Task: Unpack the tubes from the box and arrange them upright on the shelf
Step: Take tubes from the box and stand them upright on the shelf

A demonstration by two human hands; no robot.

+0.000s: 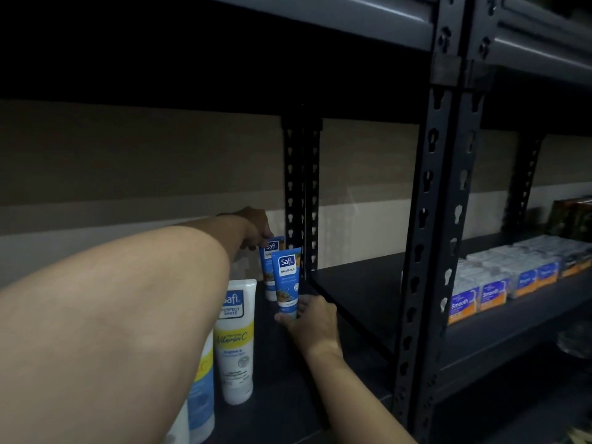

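Blue and upright, the front tube [286, 280] stands on the dark shelf [352, 299] with its cap end down. I see my right hand [312, 318] wrapped around that lower end, thumb on the near side and fingers curled behind it. The rear tube [268, 262], also blue, stands just behind the front tube and a little to the left, partly covered by it. My left hand [256, 229] reaches in over the shelf, and its curled fingers pinch the top edge of the rear tube. Both hands are closed on their tubes.

Left of the blue pair stands a taller white tube [235, 341] with a yellow band, upright on its cap. My left forearm hides part of its label. A second white tube [201, 395] with blue print stands nearer to me, mostly hidden by the same forearm.

A perforated black post [429, 251] rises to the right of my hands. Beyond it, on the next shelf bay, rows of small boxes [480, 296] in blue and orange sit side by side. The light is dim, and I cannot read the small print.
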